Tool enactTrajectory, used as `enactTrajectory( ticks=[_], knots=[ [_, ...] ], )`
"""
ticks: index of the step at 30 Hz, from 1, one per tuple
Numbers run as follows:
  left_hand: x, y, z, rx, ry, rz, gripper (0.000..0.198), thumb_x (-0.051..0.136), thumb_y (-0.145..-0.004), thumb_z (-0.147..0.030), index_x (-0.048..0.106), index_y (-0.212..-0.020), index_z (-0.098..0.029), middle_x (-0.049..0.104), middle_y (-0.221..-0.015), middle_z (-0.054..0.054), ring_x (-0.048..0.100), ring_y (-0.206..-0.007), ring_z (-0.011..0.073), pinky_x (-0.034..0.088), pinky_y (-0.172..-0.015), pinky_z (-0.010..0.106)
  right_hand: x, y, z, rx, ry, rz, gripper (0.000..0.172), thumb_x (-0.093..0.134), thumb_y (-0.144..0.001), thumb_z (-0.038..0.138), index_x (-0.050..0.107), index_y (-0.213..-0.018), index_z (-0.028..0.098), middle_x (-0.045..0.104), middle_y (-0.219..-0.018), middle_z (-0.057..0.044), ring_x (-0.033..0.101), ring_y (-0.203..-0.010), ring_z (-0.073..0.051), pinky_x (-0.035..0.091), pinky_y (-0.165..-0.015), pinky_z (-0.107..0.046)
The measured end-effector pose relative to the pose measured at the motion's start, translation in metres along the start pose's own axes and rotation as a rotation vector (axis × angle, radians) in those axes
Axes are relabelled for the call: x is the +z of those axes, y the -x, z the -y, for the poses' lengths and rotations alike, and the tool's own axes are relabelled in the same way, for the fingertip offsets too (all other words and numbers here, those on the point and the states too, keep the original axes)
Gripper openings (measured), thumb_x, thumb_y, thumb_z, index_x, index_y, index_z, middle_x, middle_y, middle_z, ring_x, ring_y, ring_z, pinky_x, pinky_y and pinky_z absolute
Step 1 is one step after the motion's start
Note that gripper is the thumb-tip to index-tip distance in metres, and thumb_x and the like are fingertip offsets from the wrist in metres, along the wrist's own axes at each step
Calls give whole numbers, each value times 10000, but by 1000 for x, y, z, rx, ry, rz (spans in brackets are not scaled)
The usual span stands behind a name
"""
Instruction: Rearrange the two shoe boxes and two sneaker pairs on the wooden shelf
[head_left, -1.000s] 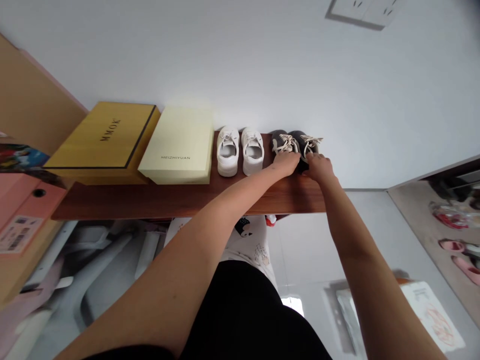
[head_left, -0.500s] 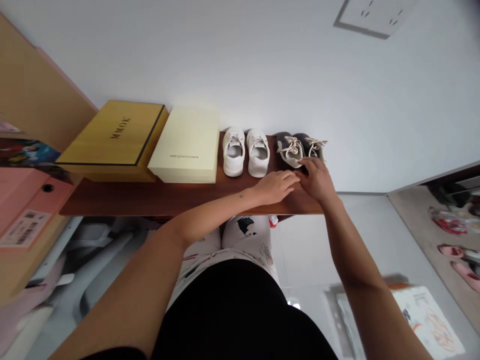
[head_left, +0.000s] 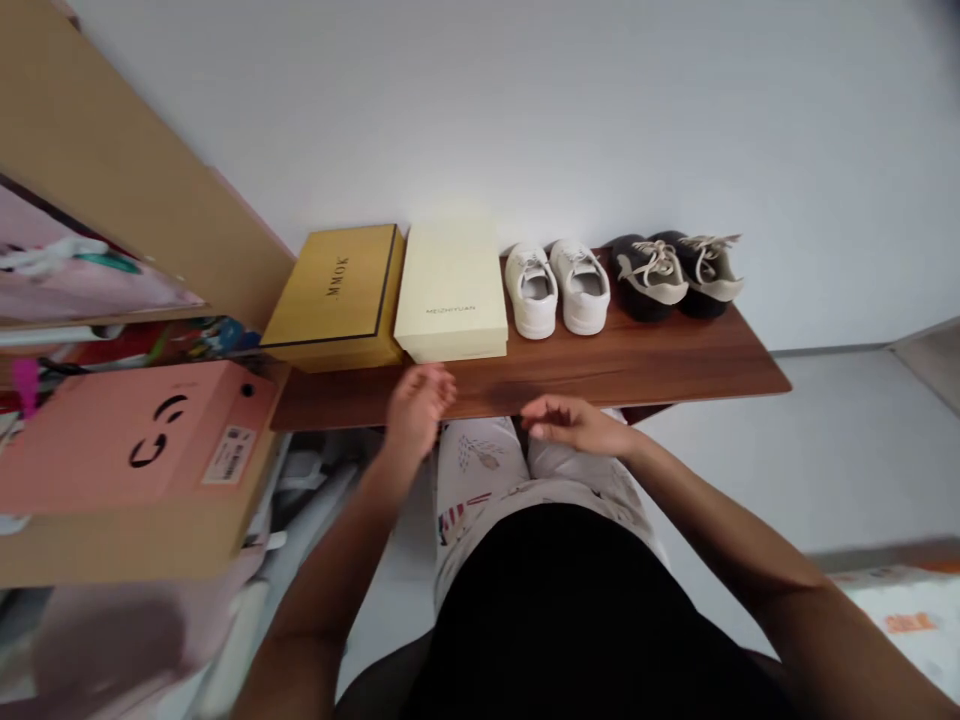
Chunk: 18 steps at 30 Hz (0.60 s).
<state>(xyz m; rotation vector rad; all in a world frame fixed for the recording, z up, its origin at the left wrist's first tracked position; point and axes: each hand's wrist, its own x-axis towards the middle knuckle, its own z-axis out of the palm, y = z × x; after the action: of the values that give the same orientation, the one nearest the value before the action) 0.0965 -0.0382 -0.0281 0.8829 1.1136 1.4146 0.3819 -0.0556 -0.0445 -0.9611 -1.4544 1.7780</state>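
My left hand (head_left: pixel 421 403) hangs over the front edge of a brown wooden shelf (head_left: pixel 637 365), just before the cream MEIZHIYUAN shoebox (head_left: pixel 452 285). Its fingers are loosely bent, with nothing seen in them. Thumb and fingers of my right hand (head_left: pixel 574 424) are a little apart and hold nothing; it is at the shelf's front edge, before a pair of white sneakers (head_left: pixel 535 292). To the right of these, a pair of dark sneakers with beige laces (head_left: pixel 651 278) stands side by side, untouched. A yellow MMOK shoebox (head_left: pixel 341 290) lies left of the cream one.
A pink shoebox (head_left: pixel 142 435) rests on a tan board at the left, with cluttered shelves around it. Behind the shelf rises a pale wall (head_left: pixel 525 110). A white printed package (head_left: pixel 907 610) lies on the floor at the lower right.
Both hands have left the dark sneakers and come back to the shelf's front edge, moving apart from each other. The view has turned left, showing more of the pink shoebox.
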Motion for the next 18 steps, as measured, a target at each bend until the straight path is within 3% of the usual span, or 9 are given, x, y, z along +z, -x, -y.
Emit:
enactTrajectory(
  ticks=[2,3,5,8,11,15,18],
  knots=[
    [-34,-30,-33,-7,246,-442,159,652,-940,-212,543,-825,-197,575,-778,-31,541,-631,62,461,-629,184,22,-32,11,13,-222,-170,398,888,-754,392,685,-1064,248,729,-992,-8,690,-880,-143,581,-840,-310],
    [-49,-43,-46,-27,323,-591,187,615,-971,-216,506,-821,-193,529,-773,-41,516,-626,53,454,-629,175,34,-49,17,43,-336,-245,373,886,-761,367,672,-1046,254,721,-979,-5,689,-865,-140,583,-807,-293],
    [-72,-63,-65,-91,386,-737,223,597,-996,-268,473,-826,-195,478,-794,-47,492,-632,53,463,-646,186,58,-84,28,126,-535,-344,296,865,-788,334,651,-970,242,696,-938,-14,685,-853,-148,584,-765,-279],
    [-92,-84,-70,-185,296,-765,278,663,-953,-392,472,-848,-219,459,-836,-42,488,-651,77,479,-656,234,95,-131,39,267,-736,-514,238,808,-849,365,623,-934,241,647,-912,-25,672,-848,-161,583,-719,-272],
    [-104,-104,-64,-256,207,-752,339,684,-908,-476,463,-834,-231,431,-817,-40,458,-629,89,461,-623,248,117,-165,42,275,-856,-720,253,765,-879,407,608,-1017,265,639,-959,-14,650,-848,-147,569,-690,-242],
    [-111,-123,-63,-279,178,-773,279,632,-921,-411,445,-827,-227,373,-735,-51,398,-587,79,447,-603,238,123,-191,38,237,-826,-877,293,747,-871,372,590,-1081,242,647,-934,-14,603,-754,-135,544,-617,-224],
    [-105,-121,-66,-207,118,-746,178,602,-914,-350,475,-900,-226,447,-738,-42,479,-644,99,471,-623,256,119,-195,36,50,-597,-828,285,621,-940,368,545,-1163,208,665,-970,-56,607,-756,-159,548,-598,-261]
  ],
)
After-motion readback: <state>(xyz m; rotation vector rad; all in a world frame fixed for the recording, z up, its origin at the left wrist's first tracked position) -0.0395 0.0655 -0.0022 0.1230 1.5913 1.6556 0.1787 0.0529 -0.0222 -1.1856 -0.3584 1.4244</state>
